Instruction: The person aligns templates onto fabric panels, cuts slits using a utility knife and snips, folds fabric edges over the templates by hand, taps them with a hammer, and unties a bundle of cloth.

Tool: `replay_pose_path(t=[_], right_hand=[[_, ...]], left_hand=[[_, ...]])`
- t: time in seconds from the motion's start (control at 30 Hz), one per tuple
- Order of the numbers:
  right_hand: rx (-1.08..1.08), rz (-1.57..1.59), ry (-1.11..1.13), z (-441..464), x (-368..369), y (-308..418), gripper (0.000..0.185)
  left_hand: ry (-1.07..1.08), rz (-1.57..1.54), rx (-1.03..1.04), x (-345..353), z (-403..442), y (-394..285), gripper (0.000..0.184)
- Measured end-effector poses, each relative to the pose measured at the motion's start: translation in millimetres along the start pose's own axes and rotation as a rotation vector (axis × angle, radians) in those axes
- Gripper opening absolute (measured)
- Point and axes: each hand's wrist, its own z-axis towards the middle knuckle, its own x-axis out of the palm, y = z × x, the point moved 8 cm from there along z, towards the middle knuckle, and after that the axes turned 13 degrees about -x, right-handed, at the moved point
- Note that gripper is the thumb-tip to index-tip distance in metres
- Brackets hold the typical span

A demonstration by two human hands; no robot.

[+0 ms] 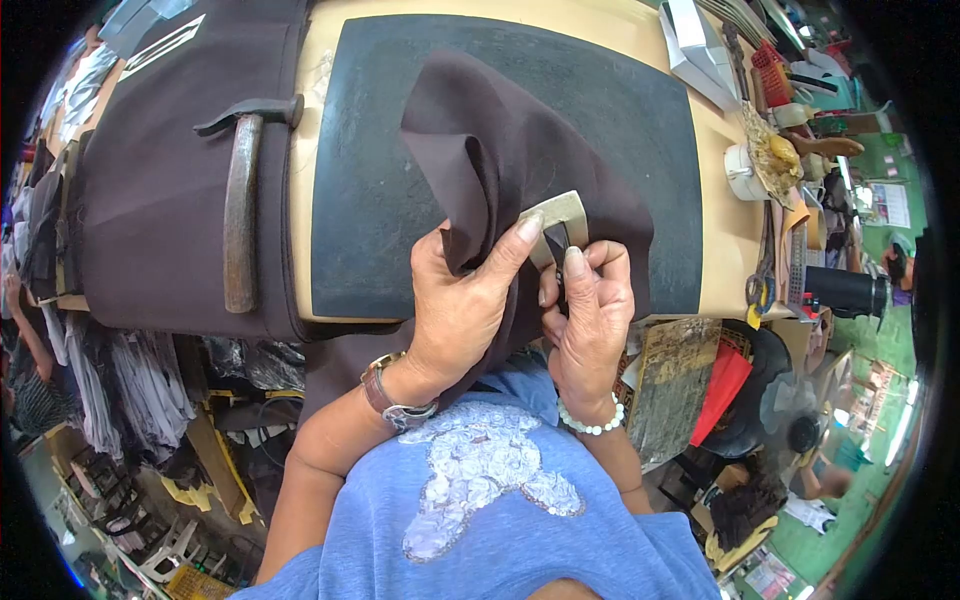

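Note:
A large piece of dark brown cloth (560, 130) lies bunched and folded over a black mat (380, 190). On it sits a small beige piece with a rectangular opening, like a frame (565, 208). My left hand (460, 305) is closed, its thumb pressing the left edge of the frame, with cloth gathered against its fingers. My right hand (590, 315) pinches at the lower end of the frame's opening, where dark material shows between thumb and fingers. What its lower fingers touch is partly hidden. Both hands are close together near the mat's front edge.
A hammer (243, 205) rests on more dark cloth (160, 200) at left. Along the right edge stand a white box (697, 55), a white cup (744, 172), scissors (763, 285) and a black cylinder (848, 290). A worn board (680, 385) is below the table at right.

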Motion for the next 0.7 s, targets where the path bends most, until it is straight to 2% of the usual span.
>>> replay_pose_path(t=[0.13,0.17,0.2,0.27,0.37,0.4,0.57,0.7], right_hand=[[0.06,-0.065,-0.032,-4,-9,15,0.015],[0.012,-0.06,-0.014,-4,-13,24,0.023],[-0.199,-0.154,0.054,-1,-11,38,0.029],[-0.503,-0.834,0.302,1,-8,69,0.034],[-1.006,-1.116,0.576,5,28,89,0.04],[-1.05,-1.225,0.657,4,32,89,0.043],[-1.256,-1.237,0.769,6,44,90,0.03],[-1.236,-1.209,0.765,12,47,89,0.026]], left_hand=[[0.017,-0.042,-0.037,1,6,3,0.011],[0.025,-0.052,-0.054,1,7,2,0.012],[0.031,-0.059,-0.072,1,7,2,0.012],[0.061,-0.03,-0.084,4,6,-1,0.012],[0.108,0.016,-0.109,6,4,-2,0.012],[0.122,0.03,-0.115,7,3,-3,0.012],[0.177,0.075,-0.073,9,2,-4,0.012],[0.246,0.11,-0.079,15,-1,-6,0.013]])
